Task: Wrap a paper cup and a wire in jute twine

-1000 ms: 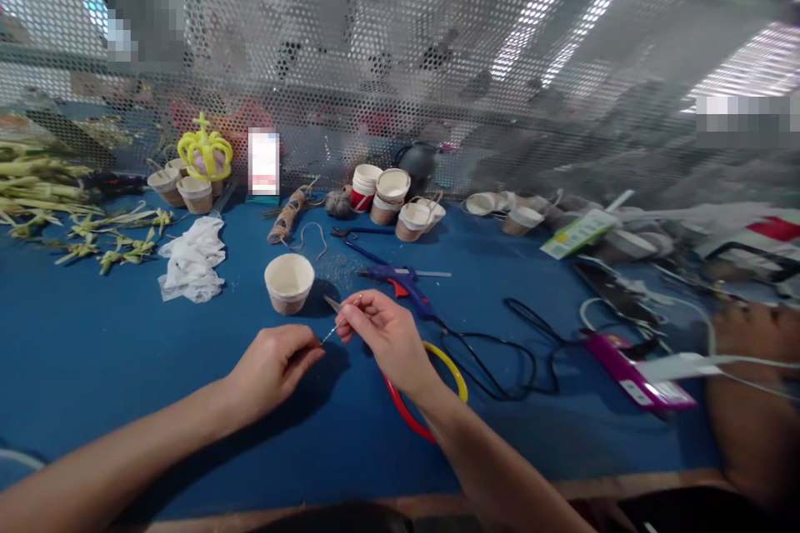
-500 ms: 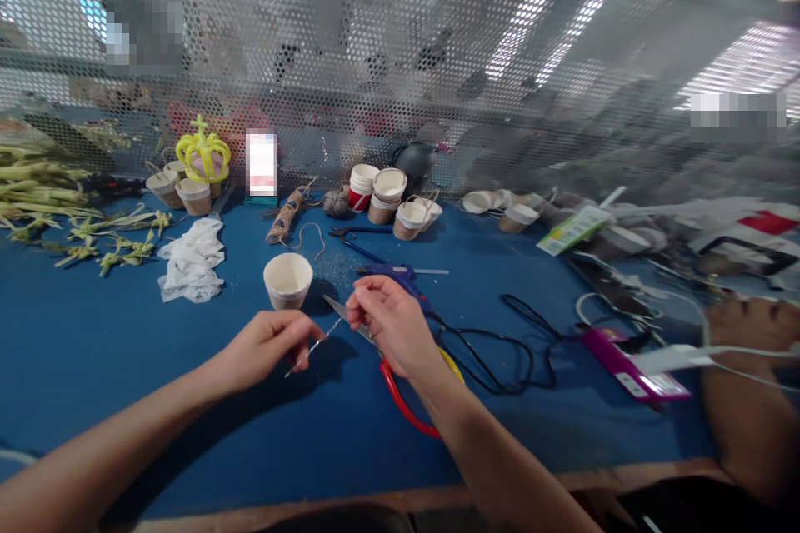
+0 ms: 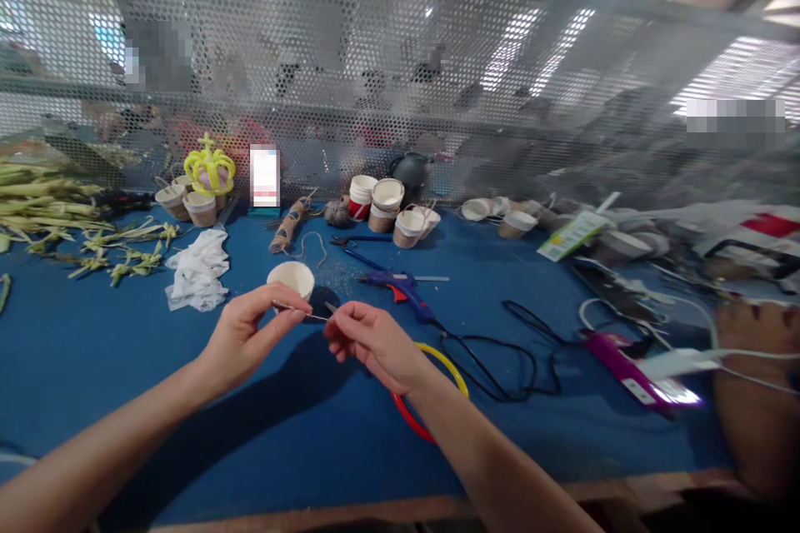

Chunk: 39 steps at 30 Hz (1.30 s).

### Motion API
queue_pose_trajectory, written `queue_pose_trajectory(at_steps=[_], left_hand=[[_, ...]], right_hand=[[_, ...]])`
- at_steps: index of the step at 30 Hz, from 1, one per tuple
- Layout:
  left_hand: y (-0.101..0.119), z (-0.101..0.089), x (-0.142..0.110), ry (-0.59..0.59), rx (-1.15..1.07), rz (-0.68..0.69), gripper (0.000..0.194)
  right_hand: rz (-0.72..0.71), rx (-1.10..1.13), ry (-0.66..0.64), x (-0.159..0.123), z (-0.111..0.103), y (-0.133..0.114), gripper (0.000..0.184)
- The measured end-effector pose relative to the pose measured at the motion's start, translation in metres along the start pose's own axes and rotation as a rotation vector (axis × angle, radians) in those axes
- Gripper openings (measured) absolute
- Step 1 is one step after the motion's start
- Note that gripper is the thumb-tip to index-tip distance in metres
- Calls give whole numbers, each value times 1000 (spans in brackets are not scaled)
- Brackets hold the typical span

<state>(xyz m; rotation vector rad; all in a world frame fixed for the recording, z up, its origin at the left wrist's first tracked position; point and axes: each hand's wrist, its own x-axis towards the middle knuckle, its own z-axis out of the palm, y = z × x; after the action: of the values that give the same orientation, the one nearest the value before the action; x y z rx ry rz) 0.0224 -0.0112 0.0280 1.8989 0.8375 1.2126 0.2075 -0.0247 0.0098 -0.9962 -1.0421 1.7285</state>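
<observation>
1. My left hand (image 3: 250, 335) pinches a thin twisted strand (image 3: 318, 317) between thumb and fingers, the tips closed on it.
2. My right hand (image 3: 378, 341) has its fingertips drawn together on the same strand, farther right; its other fingers curl in.
3. The strand runs almost level from one pinch to the other, and a bit sticks out behind my left fingertips, above the bench (image 3: 300, 441), well in from its near edge.
4. Just past my left fingers, toward the far edge, stands a cup (image 3: 291, 276), partly hidden.
5. Scissors (image 3: 459, 372) lie beneath my right forearm.
6. Beyond my right hand, toward the far edge, lies a glue gun (image 3: 400, 281).
</observation>
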Motion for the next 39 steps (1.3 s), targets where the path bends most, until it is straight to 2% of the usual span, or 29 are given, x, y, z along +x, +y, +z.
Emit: queue_pose_trajectory(at_steps=[2,5,7,10,11,14,20,25,28,29,31,32,33,35,37,39], left_hand=[[2,-4,5,-50,50,-3,14],[-3,-8,13,-112,185,71,16],[-13,-9,19,-65,340,96,35],[-34,-8,24,-68,511,0,69],[-41,-8,26,-87,525,-27,73],[-56,-12,35,-86,564,-61,68],[-77,-43,64,260,799,-98,64],[-96,-56,70,298,803,-122,62],[-83,-49,64,423,828,-43,69],[-73,-43,61,433,795,-10,65],[-51,-27,53,300,593,13,53],[-40,-18,48,179,425,-21,47],[-30,-8,43,41,217,-99,43],[-16,11,34,-158,-179,-274,39],[-9,23,27,-202,-385,-366,34],[-8,27,24,-179,-461,-389,27]], right_hand=[[-69,-118,-51,-3,1,0,18],[-128,-188,-80,-6,3,-3,17],[-173,-129,-10,-6,2,-6,18],[-225,-18,124,-5,-1,-11,19],[-229,0,148,-4,-2,-12,19],[-232,3,175,-3,-3,-13,19],[-246,-52,233,-1,-6,-8,20],[-236,-186,269,1,-7,-5,20],[-228,-232,262,1,-6,-3,20],[-229,-229,259,0,-4,-2,20],[-229,-220,241,0,-1,1,20],[-225,-219,223,0,1,2,19],[-218,-222,201,-1,4,5,19],[-202,-247,152,-2,8,9,19],[-199,-288,99,-3,12,12,20],[-208,-353,45,-4,12,10,20]])
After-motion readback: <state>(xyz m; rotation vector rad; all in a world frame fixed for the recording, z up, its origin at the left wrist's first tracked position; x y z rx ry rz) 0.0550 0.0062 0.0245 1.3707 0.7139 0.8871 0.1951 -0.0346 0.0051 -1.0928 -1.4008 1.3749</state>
